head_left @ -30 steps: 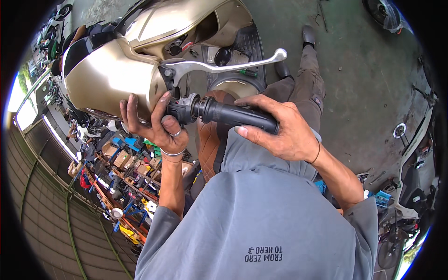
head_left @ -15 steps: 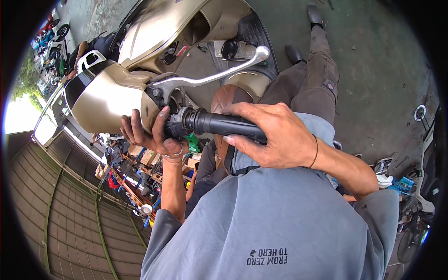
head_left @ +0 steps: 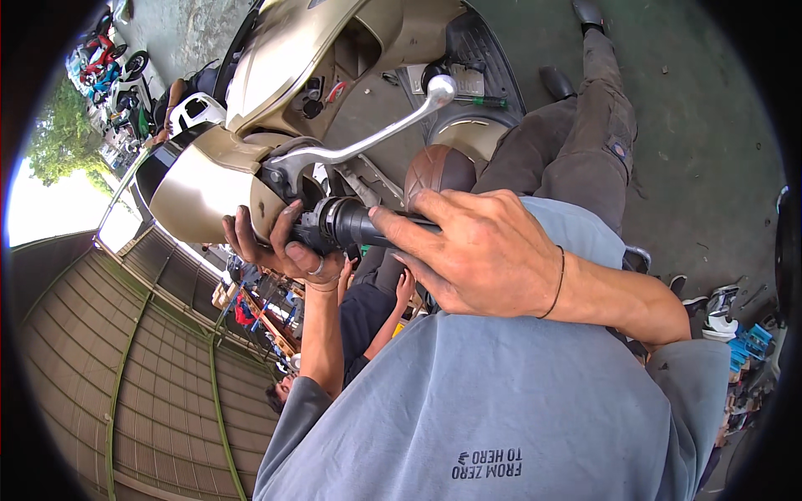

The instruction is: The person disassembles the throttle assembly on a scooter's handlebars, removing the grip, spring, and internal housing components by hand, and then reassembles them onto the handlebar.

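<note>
Since the earlier frames, right hand [head_left: 493, 250] has turned further over the black handlebar grip [head_left: 361, 224], its back now largely hiding the outer end; the lever's ball end appears shifted left and upward in view. Nearest: grey shirt [head_left: 518, 392], below both hands. Right hand narrow, holding the grip between index finger and thumb; remaining fingers hidden. Left hand [head_left: 307, 263] at the grip's inner end, fingers spread by the gold fairing [head_left: 209, 188], thumb and index finger about the black switch housing [head_left: 314, 234]; cannot tell how firmly it closes. Silver lever [head_left: 368, 149] rises obliquely beyond the grip, untouched by either hand. Further off: brown seat [head_left: 443, 169], then dark footboard [head_left: 478, 54]. Past the left forearm, a co-worker in a dark top [head_left: 368, 313]. Farthest: parked motorbikes [head_left: 129, 83] upper left, ribbed brown wall [head_left: 75, 334] lower left.
</note>
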Demonstrator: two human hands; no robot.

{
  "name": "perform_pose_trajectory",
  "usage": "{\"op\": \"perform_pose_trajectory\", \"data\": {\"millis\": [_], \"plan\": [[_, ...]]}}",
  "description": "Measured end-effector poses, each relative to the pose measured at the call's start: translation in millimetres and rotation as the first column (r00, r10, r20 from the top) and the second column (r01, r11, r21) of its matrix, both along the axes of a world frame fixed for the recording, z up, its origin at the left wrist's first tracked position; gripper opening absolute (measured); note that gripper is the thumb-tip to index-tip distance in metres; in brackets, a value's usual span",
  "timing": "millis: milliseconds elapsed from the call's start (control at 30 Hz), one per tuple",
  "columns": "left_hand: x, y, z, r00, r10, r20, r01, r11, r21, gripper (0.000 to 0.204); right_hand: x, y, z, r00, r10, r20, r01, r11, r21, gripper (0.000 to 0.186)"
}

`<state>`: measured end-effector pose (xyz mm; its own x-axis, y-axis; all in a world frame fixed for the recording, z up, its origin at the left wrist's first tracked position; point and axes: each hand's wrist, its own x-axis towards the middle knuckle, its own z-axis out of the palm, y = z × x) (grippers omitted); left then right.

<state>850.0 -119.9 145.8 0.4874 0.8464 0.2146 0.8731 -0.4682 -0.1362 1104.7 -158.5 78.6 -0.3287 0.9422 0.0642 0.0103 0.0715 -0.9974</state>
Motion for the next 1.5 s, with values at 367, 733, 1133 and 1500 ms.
{"op": "perform_pose_trajectory", "data": {"millis": [367,733,1133,1500], "plan": [[-1,-2,-5,0.997,0.006,0.076,-0.009,0.999,0.037,0.047,-1,-4,-4,1.000,0.004,-0.027,-0.005,0.999,-0.044,0.044],[-1,3,-8,0.993,-0.070,0.096,0.063,0.995,0.073,0.045,4,6,3,0.962,0.091,-0.259,-0.179,0.922,-0.343,0.036],[1,-1,-9,0.992,-0.066,0.110,0.055,0.993,0.100,0.046,1,2,1,0.934,0.000,-0.356,-0.160,0.893,-0.421,0.035],[4,-1,-4,0.997,-0.008,0.076,0.003,0.999,0.054,0.040,0,-2,-3,0.959,-0.053,-0.280,-0.014,0.972,-0.234,0.037]]}}
